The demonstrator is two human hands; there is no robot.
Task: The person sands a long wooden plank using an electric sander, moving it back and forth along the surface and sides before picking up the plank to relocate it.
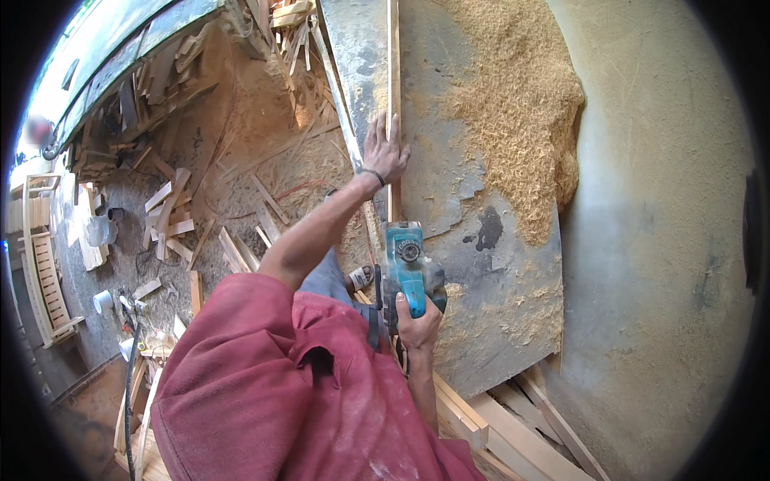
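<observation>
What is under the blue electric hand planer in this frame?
The blue electric hand planer, gripped by the right hand, sits on a long narrow wooden strip lying on a grey worn worktop. The strip's stretch beneath the planer is covered.

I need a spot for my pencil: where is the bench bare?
Bare grey bench top lies between the long thin wooden strip and the heaped pale sawdust. Nearer the blue electric planer, shavings scatter; scrap wood crowds the floor.

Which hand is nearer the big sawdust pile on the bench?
Left. The left hand presses the wood strip just beside the sawdust pile; the right hand grips the blue planer lower down.
</observation>
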